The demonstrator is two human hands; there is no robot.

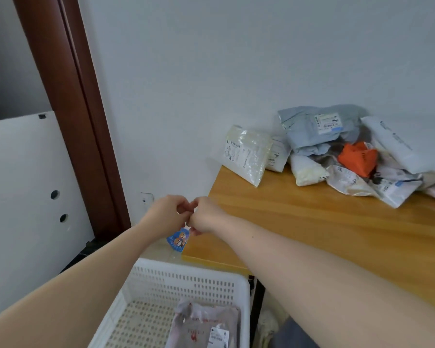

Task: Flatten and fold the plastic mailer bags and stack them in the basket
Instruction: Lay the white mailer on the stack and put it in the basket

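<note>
**Small blue mailer, folding in mid-air**

Step in hand, as I judge it: folding a small printed blue bag (178, 239) held between both hands. To do it well, bring it onto the table (312, 222) just right of the hands, press air out, crease edge to edge, then lower it into the basket (186, 277) directly below.

Left hand (167, 214): fingers curled, pinching the bag's top; the bag hangs just beneath it. Right hand (205, 217): fingers curled tight, knuckle to knuckle with the left, gripping the same bag. How much of the bag is bunched inside the fists cannot be told.

Below the forearms, one flattened grey mailer (206, 325) already lies in the basket. Far right of the hands, a heap of unfolded mailers (337, 151) waits against the wall.
</note>
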